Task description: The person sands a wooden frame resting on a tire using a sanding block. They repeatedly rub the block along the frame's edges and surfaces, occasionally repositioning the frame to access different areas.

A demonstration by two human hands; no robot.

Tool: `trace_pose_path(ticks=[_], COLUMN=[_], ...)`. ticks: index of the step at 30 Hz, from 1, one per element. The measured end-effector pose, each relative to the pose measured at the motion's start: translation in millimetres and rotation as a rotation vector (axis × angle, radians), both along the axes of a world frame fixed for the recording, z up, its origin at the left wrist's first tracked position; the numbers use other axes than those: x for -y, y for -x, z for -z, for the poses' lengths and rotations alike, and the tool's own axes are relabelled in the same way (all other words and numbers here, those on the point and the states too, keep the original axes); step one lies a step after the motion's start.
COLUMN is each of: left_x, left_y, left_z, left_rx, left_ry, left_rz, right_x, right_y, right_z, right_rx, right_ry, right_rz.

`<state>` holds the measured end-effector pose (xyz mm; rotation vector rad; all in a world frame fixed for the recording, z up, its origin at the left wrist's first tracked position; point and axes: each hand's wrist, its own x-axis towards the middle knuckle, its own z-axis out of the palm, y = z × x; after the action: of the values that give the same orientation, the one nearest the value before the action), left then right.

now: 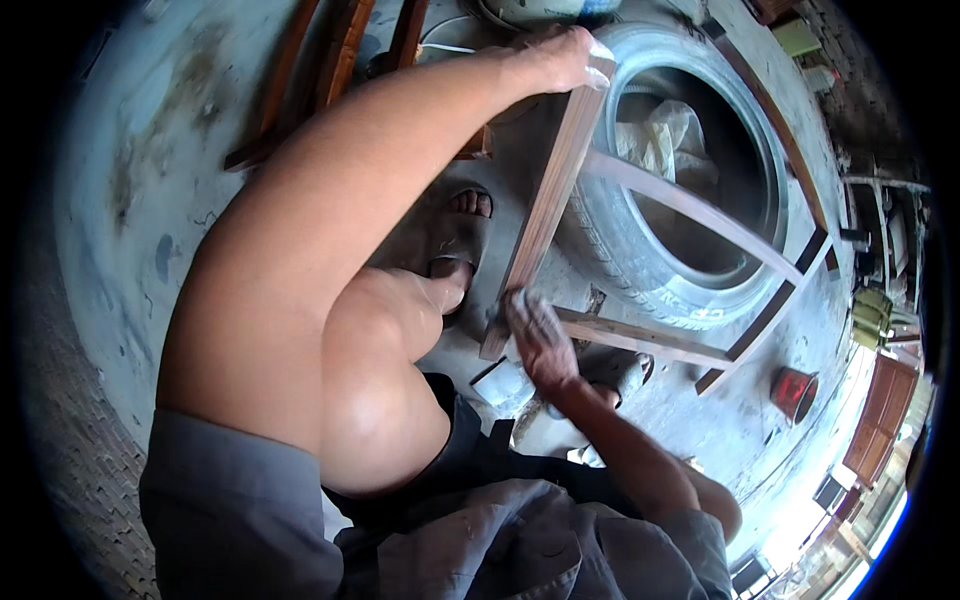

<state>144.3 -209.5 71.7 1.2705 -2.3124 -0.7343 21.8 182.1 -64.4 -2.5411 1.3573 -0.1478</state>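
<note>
A wooden frame [555,190] of brown beams leans on a large tyre [640,270], with a crossbar [690,205] running over the tyre's opening. At the beam's far end my left hand [560,62] is closed round the wood, its fingertips whitish. My right hand [540,338], dusty grey, is closed over the same beam near its lower end, close to the joint with a lower rail [640,335]. Something greyish shows at its fingertips, too small to name. Under that hand, a pale flat piece [503,385] lies on the floor.
Crumpled clear plastic [665,140] lies inside the tyre. Reddish-brown wooden pieces [345,50] stand at the upper left. A red bucket [793,393] sits on the floor at right. My sandalled foot [460,240] is beside the frame. Shelving [885,215] stands at far right.
</note>
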Motion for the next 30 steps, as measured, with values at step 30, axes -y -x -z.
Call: trace_pose_path(ticks=[30], left_x=[-12], left_y=[-12], left_z=[-9], left_rx=[0.087], left_ry=[0.034], left_rz=[-0.001], right_x=[114], right_y=[-60], right_z=[-73], right_rx=[0.356], right_ry=[0.083], right_rz=[0.514])
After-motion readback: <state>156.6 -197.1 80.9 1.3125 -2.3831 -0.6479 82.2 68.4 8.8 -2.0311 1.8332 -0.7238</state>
